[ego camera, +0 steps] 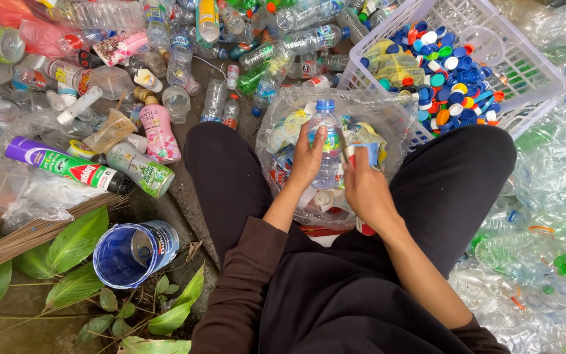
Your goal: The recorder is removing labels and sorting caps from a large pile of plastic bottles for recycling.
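Both hands meet over the lap of a seated person in black trousers. Left hand (307,159) is wrapped around a clear plastic bottle (327,147) with a blue cap, held upright, fingers curled across its label. Right hand (363,187) sits just beside it, closed on a blue-and-white strip of label (361,155) pinched at the bottle's side; whether the strip is free of the bottle cannot be told.

Largest around them is the heap of empty bottles (230,39) spread across the ground ahead and to the left, clear, green and printed ones lying mixed. A second mass of crushed clear bottles (545,216) fills the right side. Beyond the right knee stands a white plastic basket (532,62), its floor covered with bottle caps (447,78) in blue, white, orange and green. Directly under the hands, between the knees, a clear plastic bag (388,115) holds torn labels and scraps.

On the left, green leaves (73,246) lie over the ground beside a bundle of thin brown sticks (40,229). Near them a blue paint tin (133,252) lies tipped, its mouth open towards the camera. Further up lie a green and purple spray can (67,164) and a pink bottle (158,131).
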